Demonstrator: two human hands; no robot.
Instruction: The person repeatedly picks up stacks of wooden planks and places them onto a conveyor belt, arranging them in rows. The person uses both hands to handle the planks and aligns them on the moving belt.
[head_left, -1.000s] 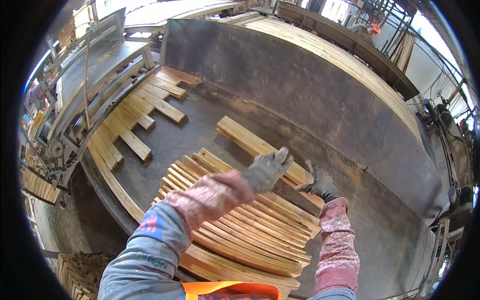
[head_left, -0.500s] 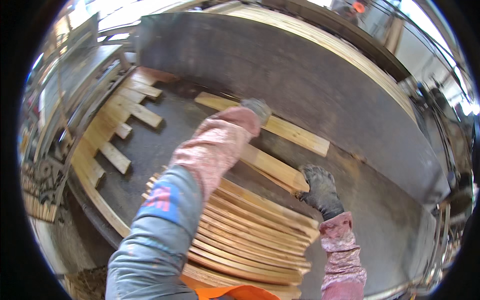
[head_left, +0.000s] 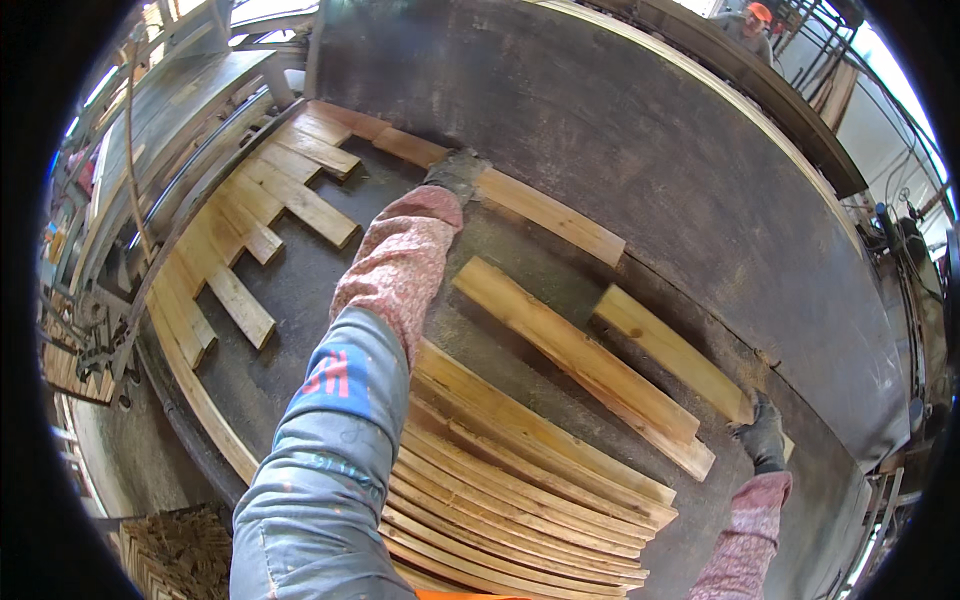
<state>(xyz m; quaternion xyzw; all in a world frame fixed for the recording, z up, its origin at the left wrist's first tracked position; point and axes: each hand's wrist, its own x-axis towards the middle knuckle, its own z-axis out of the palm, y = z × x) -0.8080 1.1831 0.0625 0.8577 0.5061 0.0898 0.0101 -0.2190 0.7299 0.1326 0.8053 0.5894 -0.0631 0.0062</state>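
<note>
My left hand [head_left: 458,176], in a dirty grey glove, grips a wooden plank [head_left: 552,216] from above near its middle. This plank lies along the foot of a tall dark metal wall [head_left: 600,130], its left end by a reddish plank [head_left: 343,118]. My right hand [head_left: 764,432], in a dark glove, closes on the right end of a second plank [head_left: 672,350], whose other end points up and left. Between my arms lie two loose planks [head_left: 570,345], one partly over the other. Closer to me is a stack of planks [head_left: 530,475], partly behind my left forearm.
Planks of uneven length [head_left: 235,225] lie side by side along the left edge of the dark metal bed [head_left: 310,285]. A bench [head_left: 190,100] stands beyond that edge. A person in an orange cap [head_left: 757,25] is behind the wall at the far right.
My left hand has slid its plank left against the wall. My right hand has left the loose planks in the middle and moved right, now holding a separate plank.
</note>
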